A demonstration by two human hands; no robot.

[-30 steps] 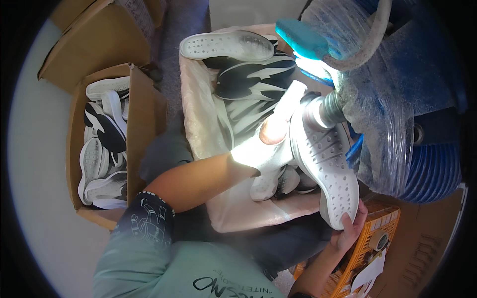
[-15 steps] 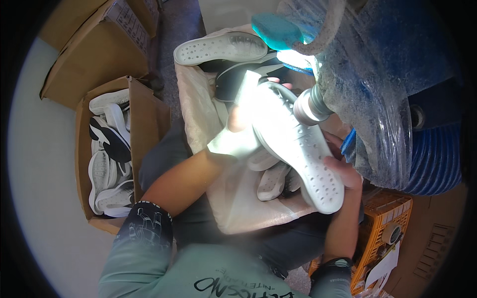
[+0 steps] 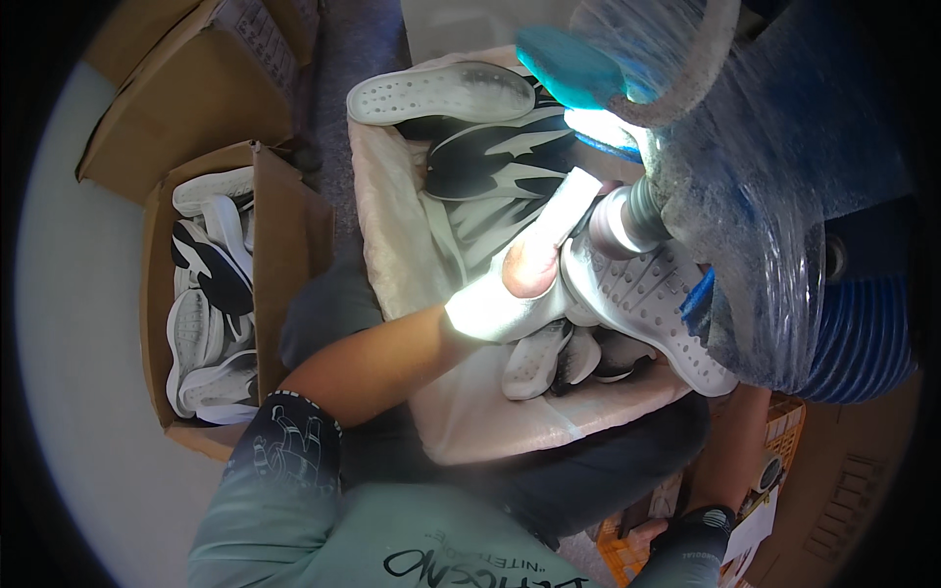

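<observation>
Left hand (image 3: 515, 284) grips white shoe sole (image 3: 642, 299), long axis running upper left to lower right against grinding wheel (image 3: 616, 221). Right hand hidden; grip cannot be determined.

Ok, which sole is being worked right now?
Find the plastic-wrapped machine at upper right, then its round metal spindle. The white shoe sole pressed beneath it, studded face up, is held by the left hand; the other soles lie loose.
</observation>
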